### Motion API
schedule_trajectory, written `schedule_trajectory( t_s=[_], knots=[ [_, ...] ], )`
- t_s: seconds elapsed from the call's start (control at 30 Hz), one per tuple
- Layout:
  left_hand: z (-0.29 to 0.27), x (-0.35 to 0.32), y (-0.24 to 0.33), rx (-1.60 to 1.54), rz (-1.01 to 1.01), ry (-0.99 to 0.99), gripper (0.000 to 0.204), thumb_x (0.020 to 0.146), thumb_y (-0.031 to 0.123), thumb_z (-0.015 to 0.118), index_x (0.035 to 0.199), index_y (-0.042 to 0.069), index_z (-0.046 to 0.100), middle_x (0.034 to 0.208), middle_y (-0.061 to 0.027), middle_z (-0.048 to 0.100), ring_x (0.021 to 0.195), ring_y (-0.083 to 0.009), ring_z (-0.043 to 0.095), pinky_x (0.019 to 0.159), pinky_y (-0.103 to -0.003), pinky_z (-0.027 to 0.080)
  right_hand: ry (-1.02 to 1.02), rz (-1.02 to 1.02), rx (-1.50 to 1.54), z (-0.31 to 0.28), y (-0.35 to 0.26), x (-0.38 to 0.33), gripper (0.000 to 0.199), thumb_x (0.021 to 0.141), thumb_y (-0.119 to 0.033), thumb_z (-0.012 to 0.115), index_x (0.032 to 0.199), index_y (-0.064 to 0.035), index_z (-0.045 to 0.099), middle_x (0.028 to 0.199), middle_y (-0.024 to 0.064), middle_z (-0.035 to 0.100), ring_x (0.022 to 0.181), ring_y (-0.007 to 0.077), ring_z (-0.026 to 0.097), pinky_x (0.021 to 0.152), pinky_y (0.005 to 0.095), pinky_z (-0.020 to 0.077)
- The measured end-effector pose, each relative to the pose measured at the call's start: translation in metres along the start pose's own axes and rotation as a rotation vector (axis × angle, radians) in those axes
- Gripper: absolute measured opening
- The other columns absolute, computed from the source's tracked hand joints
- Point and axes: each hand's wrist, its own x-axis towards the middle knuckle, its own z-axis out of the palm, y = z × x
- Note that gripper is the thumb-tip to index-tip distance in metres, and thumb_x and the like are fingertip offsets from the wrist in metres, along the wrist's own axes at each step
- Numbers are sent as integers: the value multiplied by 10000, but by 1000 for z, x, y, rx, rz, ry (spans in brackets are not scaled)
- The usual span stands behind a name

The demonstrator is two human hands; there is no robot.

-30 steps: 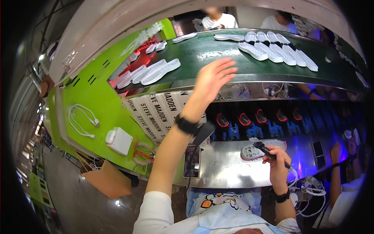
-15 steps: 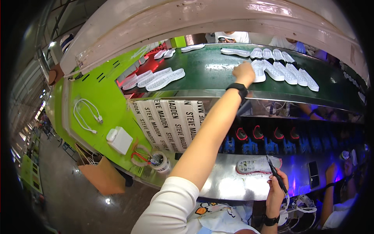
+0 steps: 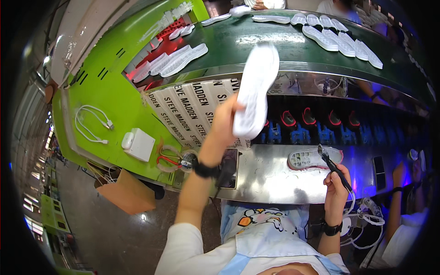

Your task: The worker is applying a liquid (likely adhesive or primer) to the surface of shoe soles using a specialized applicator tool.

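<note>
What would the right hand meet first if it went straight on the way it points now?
Probably the grey shoe sole on the metal bench: the right hand points toward it, and its black tool overlaps it in view, though depth is unclear.

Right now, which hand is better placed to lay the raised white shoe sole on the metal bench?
Left, most likely: the left hand grips the white shoe sole, while the right hand is occupied with a black-handled brush at the metal bench.

Harsh glare on the shiny silver metal bench [image 3: 270, 179], long white shoe sole [image 3: 257, 89] kinda blown out, edges warped.
</note>
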Motion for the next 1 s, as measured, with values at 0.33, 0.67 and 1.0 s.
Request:
schedule_trajectory(
  t_s=[0.33,0.67,1.0],
  knots=[
    [-77,-120,-225,-780,-414,-28,499,971,410,413,1350,86,437,1263,-150,559,1150,-339,549,952,-540,447,-317,-258,-631,52,63,-10,181,836,4,625,1015,10,651,1027,98,669,900,148,632,791,259,493],
    [-76,-114,-229,-799,-296,188,564,944,482,442,1289,39,490,1180,-196,583,1059,-353,576,906,-436,491,-680,-258,-617,64,66,-37,184,825,-17,644,1008,-10,663,958,50,684,849,121,633,790,248,493],
    [-75,-96,-190,-654,-419,2,528,970,448,408,1281,31,497,1104,-188,623,911,-313,649,828,-394,532,-821,535,-473,56,33,-8,197,766,13,667,959,-7,703,964,103,691,911,157,638,814,266,495]
  ],
)
